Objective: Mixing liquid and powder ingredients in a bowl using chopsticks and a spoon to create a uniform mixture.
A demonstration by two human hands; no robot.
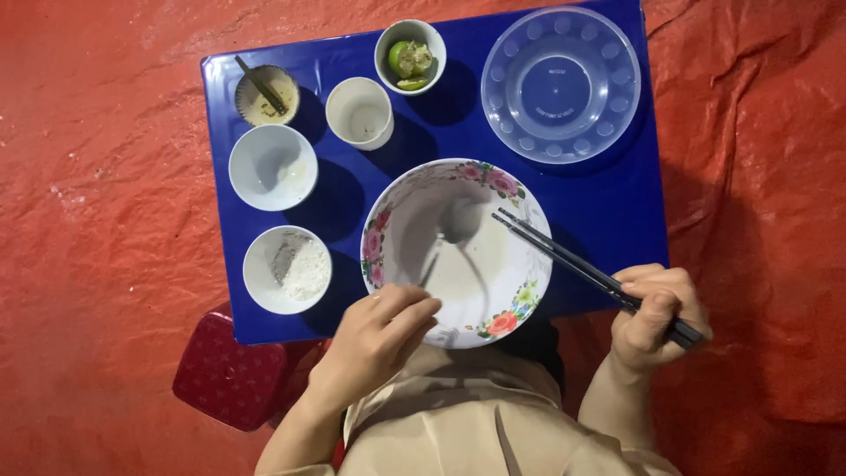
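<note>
Here, from largest to smallest:
Floor covering: a red sheet spreads under everything, wrinkled and shiny.
Desk: a low blue desk stands on the red sheet and carries all the dishes.
Clear bowl: a see-through plastic bowl with a dimpled wall sits at the far right corner of the desk.
Flowered bowl: a white flowered bowl with pink blossoms on its rim sits at the near edge of the desk, between the two hands; a thin pale liquid lies in its bottom.
Red box: a dark red box lies on the floor by the near left corner of the desk.
Left hand: the left hand rests at the near rim of the flowered bowl, its grip pinched around the handle of a spoon whose head lies in the liquid.
Right hand: the right hand is just off the desk's right edge, its grip clenched around a pair of dark chopsticks.
Chopsticks: their tips reach over the right rim of the flowered bowl.
Small bowls: a white bowl and, nearer, a bowl of white grains stand on the left.
Cup: a white cup stands behind the flowered bowl.
Lime bowl: a small lime bowl holds cut green lime.
Sauce dish: a fluted sauce dish with a dark stick in it stands at the far left.
</note>
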